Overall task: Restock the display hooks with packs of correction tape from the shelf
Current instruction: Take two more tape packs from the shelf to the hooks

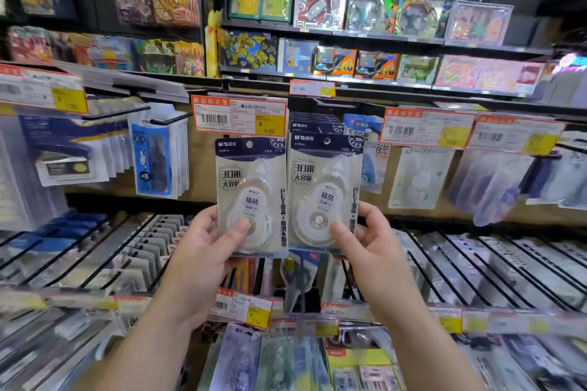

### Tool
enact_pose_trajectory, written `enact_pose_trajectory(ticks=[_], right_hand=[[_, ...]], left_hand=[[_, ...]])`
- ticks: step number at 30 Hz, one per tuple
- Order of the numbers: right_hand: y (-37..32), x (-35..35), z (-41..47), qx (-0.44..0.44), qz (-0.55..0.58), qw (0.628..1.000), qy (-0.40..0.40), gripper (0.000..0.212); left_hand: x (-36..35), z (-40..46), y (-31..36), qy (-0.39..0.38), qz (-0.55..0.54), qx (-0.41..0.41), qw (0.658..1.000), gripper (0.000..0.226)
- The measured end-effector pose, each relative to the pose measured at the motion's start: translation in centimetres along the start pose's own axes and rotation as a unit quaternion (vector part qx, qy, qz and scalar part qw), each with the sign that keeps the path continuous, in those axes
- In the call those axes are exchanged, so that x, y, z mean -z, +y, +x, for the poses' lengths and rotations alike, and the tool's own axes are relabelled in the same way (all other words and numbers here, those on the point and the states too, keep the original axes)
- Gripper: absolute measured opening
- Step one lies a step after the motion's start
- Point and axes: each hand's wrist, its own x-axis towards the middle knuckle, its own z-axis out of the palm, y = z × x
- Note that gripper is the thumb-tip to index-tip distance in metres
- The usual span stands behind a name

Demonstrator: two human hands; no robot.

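My left hand [203,251] grips a correction tape pack [251,181], upright, thumb on the clear dispenser wheel. My right hand [368,241] grips a second, matching pack [324,181] right beside it; this pack's hole lines up with the hook holding a row of the same navy-topped packs [313,124] behind it. Whether it is threaded on that hook cannot be told. A red-and-yellow price tag [239,117] hangs just above the left pack.
More hooks with stationery packs hang left [158,152] and right [416,178] on the wooden pegboard. Below, slanted wire-divided shelves [476,263] hold rows of packs; price tags [251,308] line the shelf edge. Toy boxes [317,6] fill the upper shelves.
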Motion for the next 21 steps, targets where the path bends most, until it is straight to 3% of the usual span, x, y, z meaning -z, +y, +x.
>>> enact_pose_trajectory(ticks=[14,21], right_hand=[[2.5,0.0,2.7,-0.033,-0.07,0.997,0.018,0.022],[3.4,-0.5,5.2,-0.044,-0.049,0.998,0.024,0.013]], left_hand=[[0.3,0.7,-0.3,0.004,-0.01,0.003,1.0,0.045],[0.6,0.8,-0.6,0.014,-0.007,0.004,1.0,0.044]])
